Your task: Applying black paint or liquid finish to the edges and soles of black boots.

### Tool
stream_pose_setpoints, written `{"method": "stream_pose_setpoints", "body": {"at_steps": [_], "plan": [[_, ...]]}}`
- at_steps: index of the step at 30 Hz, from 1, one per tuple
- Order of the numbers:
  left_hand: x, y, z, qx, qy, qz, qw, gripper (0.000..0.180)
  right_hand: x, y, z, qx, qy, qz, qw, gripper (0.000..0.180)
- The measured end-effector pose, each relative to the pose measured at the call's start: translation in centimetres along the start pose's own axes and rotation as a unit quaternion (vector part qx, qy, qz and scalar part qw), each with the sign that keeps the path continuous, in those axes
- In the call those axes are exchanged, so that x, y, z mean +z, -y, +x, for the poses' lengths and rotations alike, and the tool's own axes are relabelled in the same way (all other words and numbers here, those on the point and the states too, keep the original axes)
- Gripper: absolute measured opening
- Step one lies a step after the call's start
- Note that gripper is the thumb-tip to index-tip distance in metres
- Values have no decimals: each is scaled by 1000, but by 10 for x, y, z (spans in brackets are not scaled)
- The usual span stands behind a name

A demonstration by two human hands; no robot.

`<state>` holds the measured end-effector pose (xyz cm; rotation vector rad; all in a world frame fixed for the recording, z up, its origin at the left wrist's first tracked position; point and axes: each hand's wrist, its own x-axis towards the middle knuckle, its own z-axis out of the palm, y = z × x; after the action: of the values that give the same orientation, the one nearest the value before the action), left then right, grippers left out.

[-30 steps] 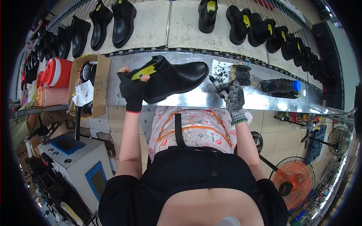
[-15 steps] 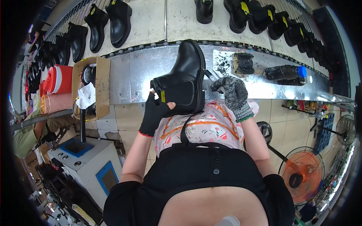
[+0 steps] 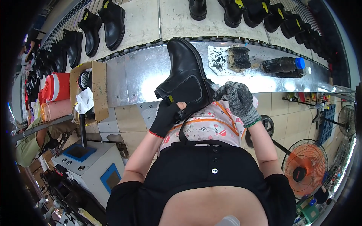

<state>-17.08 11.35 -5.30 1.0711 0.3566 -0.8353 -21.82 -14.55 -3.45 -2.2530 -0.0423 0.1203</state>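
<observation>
A black ankle boot [image 3: 184,71] lies tilted across the metal ledge, toe pointing away and sole turned to the right. My left hand [image 3: 166,115], in a black fingerless glove, grips its upper near the top opening, the thumb on the elastic side panel. In my right hand [image 3: 233,100], covered by a grey knitted glove, is a small brush-like tool [image 3: 212,84] with a dark tip and silvery shaft. Its tip meets the edge of the boot's sole around the middle. The fingers of the right hand hide the rest of the tool.
Black-stained white sheet [image 3: 217,60], dark crusted block [image 3: 239,58] and blue-capped bottle of dark liquid [image 3: 281,65] rest on the metal ledge [image 3: 130,81]. Beyond runs a conveyor [image 3: 143,19] with several boots. Left: cardboard box [image 3: 100,90], red jug [image 3: 58,88]. Right: orange fan [image 3: 305,168].
The boot has tilted, its toe swinging left and its heel right. My right hand has brought the tool's tip lower along the sole edge. My left hand has shifted right with the boot.
</observation>
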Motion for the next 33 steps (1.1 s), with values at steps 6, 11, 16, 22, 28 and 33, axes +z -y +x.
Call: {"method": "stream_pose_setpoints", "body": {"at_steps": [6, 11, 16, 22, 28, 33], "plan": [[19, -7, 1, -1, -4, -39, 999, 38, -24, 15, -17, -40, -5, -28, 999, 43], [30, -14, 3, -22, -14, -103, 994, 33, -38, 34, -32, -79, 1, -125, 989, 36], [35, -24, 4, -62, -13, -127, 990, 31, -39, 39, -48, -42, -5, -123, 992, 35], [16, -23, 14, -68, 52, -156, 984, 40, -26, 31, -55, -96, -76, -111, 986, 31], [32, -45, 7, -26, 68, -200, 977, 42, 6, 11, -62, -80, -113, -45, 989, 36], [36, -64, 7, 8, 63, -260, 963, 55, 28, 5, -51, 103, -275, 392, 872, 46]]}}
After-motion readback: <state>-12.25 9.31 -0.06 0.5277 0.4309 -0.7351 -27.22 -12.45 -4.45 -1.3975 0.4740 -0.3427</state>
